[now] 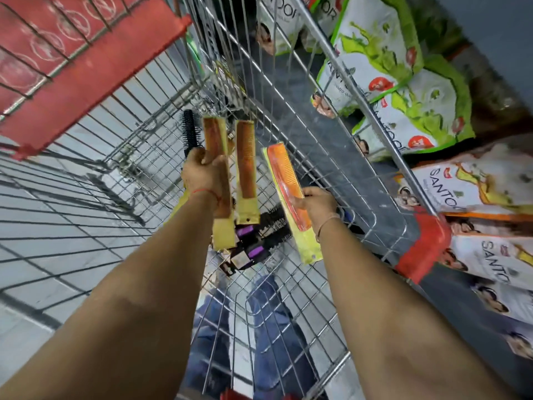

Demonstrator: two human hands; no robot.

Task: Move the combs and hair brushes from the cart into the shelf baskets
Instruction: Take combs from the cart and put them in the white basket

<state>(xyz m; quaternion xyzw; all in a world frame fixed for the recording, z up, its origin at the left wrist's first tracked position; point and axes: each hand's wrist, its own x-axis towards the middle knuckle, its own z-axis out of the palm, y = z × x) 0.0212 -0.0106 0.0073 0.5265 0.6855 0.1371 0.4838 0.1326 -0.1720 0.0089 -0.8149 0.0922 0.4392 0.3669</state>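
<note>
My left hand (203, 171) grips a black round hair brush (190, 134) together with two brown combs in yellow sleeves (245, 168), all held above the wire cart (161, 131). My right hand (317, 203) is shut on an orange comb in a yellow-green sleeve (291, 197), held beside the left bundle. Below the hands, on the cart floor, lie more black hair brushes with purple labels (259, 241).
The red child-seat flap of the cart (72, 53) rises at upper left. The cart's right rim (375, 116) has a red corner bumper (424, 246). Green and white pouches (403, 90) and white Santoor packs (476, 192) fill the shelf on the right.
</note>
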